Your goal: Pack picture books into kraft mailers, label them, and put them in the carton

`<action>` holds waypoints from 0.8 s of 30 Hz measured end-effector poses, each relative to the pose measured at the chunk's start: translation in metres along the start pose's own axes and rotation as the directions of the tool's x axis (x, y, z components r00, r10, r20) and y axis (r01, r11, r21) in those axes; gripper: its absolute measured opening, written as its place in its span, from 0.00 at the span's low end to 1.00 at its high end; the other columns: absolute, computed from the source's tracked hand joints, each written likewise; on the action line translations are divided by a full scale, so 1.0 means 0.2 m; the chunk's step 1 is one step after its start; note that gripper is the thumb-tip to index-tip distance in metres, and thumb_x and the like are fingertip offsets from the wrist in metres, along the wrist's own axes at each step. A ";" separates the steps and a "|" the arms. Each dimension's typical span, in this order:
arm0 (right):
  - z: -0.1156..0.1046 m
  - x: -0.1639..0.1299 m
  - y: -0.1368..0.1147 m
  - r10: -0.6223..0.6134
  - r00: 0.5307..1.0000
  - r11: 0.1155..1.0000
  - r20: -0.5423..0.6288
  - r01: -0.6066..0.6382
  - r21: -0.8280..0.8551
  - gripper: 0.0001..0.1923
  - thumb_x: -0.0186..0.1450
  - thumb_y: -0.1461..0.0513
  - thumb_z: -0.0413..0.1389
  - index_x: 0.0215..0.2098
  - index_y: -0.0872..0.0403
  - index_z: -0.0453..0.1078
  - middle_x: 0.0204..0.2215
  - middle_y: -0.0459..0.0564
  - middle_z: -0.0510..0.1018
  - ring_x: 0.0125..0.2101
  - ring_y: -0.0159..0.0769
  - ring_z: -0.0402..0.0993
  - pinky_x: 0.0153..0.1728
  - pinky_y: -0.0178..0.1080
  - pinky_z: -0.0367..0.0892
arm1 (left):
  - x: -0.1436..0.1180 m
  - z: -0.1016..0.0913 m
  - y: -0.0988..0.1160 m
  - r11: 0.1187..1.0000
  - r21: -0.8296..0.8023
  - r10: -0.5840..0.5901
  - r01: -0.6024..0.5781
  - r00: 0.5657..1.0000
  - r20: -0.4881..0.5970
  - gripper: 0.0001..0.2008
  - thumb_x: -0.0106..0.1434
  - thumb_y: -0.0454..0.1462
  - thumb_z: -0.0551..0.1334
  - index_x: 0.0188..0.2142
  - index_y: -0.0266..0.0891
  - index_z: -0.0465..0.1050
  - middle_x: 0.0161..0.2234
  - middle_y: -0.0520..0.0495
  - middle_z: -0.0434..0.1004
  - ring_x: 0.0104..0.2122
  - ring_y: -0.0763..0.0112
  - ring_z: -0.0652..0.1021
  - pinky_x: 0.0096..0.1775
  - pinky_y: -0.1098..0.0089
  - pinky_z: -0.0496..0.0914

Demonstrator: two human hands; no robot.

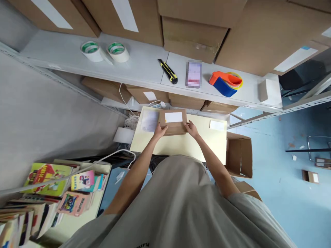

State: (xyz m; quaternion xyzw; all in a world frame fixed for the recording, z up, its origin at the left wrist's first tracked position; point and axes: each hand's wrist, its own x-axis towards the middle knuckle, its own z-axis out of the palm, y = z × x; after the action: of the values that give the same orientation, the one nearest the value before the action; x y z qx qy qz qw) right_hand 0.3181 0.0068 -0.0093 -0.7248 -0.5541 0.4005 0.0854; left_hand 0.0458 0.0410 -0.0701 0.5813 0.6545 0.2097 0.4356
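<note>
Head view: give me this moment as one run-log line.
left hand: touching cardboard box, left side; right hand: touching box, right edge; white label: facing up; cream table: beneath

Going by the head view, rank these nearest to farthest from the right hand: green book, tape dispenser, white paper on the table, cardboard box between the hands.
From the right hand:
1. Cardboard box, touching it, on its left.
2. White paper, on the table to the right.
3. Tape dispenser, on the shelf ahead and right.
4. Green book, on the far left.
</note>
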 end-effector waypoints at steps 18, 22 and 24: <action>-0.01 -0.52 0.17 0.032 0.979 0.980 -0.200 0.008 0.197 0.40 0.87 0.43 0.34 0.85 0.56 0.56 0.68 0.68 0.82 0.63 0.45 0.85 0.58 0.41 0.80 | -0.53 -0.06 0.12 0.949 -0.303 0.014 -0.088 0.971 -0.239 0.28 0.78 0.58 0.66 0.60 0.37 0.78 0.60 0.32 0.84 0.61 0.52 0.86 0.62 0.58 0.81; 0.01 -0.55 0.12 0.075 0.975 0.984 -0.207 -0.039 0.174 0.39 0.88 0.44 0.35 0.85 0.56 0.61 0.67 0.67 0.81 0.60 0.46 0.85 0.58 0.40 0.79 | -0.57 -0.05 0.15 0.992 -0.110 0.028 -0.055 0.971 -0.239 0.27 0.77 0.59 0.67 0.55 0.38 0.83 0.53 0.34 0.86 0.51 0.52 0.89 0.57 0.58 0.83; 0.03 -0.54 0.09 0.089 0.965 0.985 -0.246 -0.048 0.167 0.39 0.88 0.46 0.35 0.82 0.57 0.68 0.69 0.68 0.80 0.64 0.47 0.83 0.61 0.41 0.78 | -0.57 -0.04 0.18 1.000 0.010 0.031 -0.029 0.974 -0.223 0.25 0.77 0.59 0.67 0.50 0.39 0.84 0.51 0.34 0.88 0.48 0.50 0.89 0.56 0.57 0.82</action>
State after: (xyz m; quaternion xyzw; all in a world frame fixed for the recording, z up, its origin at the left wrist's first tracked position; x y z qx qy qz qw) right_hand 0.3213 -0.0961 0.0290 -0.7793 -0.4794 0.3509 0.1991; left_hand 0.0531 -0.0558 -0.0011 0.5654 0.6911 0.2780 0.3541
